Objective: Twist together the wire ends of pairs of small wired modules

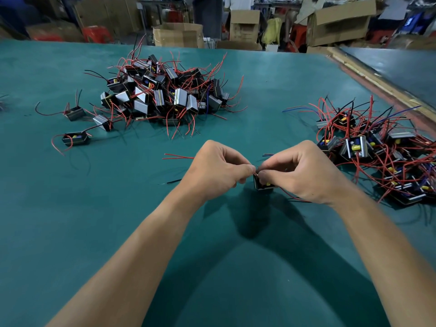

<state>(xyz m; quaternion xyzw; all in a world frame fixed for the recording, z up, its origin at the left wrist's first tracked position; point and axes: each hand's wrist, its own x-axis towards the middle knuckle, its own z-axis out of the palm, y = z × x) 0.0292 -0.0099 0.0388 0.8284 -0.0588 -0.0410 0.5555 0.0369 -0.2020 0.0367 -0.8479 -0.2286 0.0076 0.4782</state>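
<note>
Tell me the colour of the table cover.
The table cover is teal green, clearest in the head view.

A teal table top (59,220) fills the view, bordered at right by a pale wooden strip (368,74) and a second dark table (396,64), with open cardboard boxes (178,35), red stools (98,34) and standing people (205,15) crowding the floor beyond its far edge.
</note>
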